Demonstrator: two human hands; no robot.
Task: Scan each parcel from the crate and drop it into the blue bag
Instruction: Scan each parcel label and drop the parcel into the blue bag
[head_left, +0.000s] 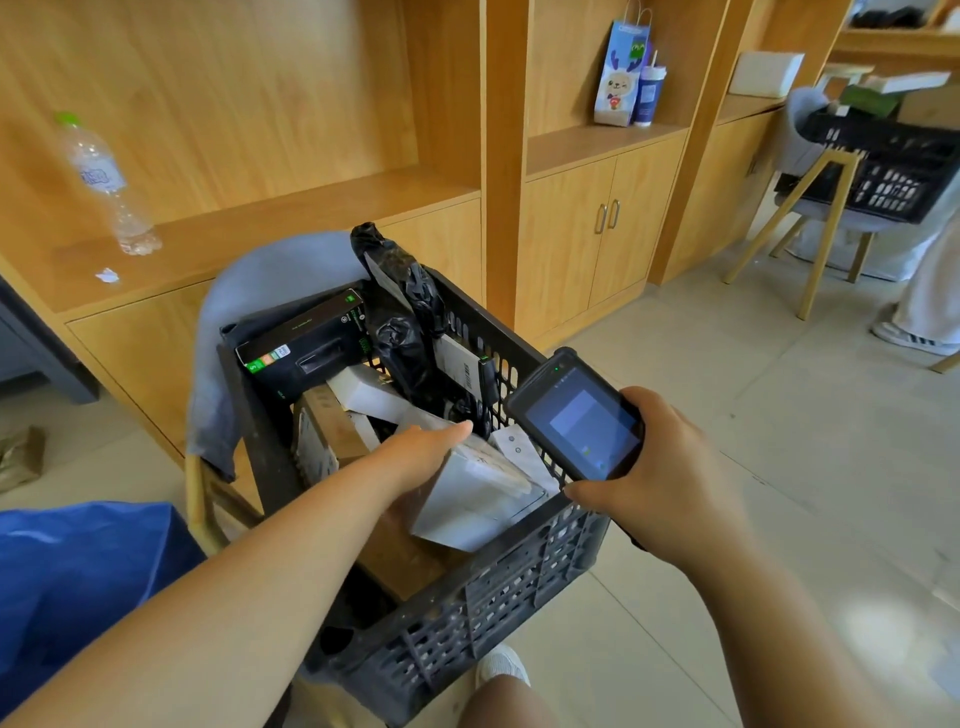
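Observation:
A black plastic crate sits on a grey chair and holds several parcels. Among them are a black box, a black plastic-wrapped parcel, a brown carton and a white box. My left hand reaches into the crate and grips the top of the white box, thumb on its upper edge. My right hand holds a black handheld scanner just right of the crate, its screen lit and facing me. The blue bag lies at the lower left.
Wooden shelving and cabinets run behind the crate, with a water bottle on the ledge. A second black crate rests on a chair at the right, beside a person's legs. Tiled floor spreads to the right.

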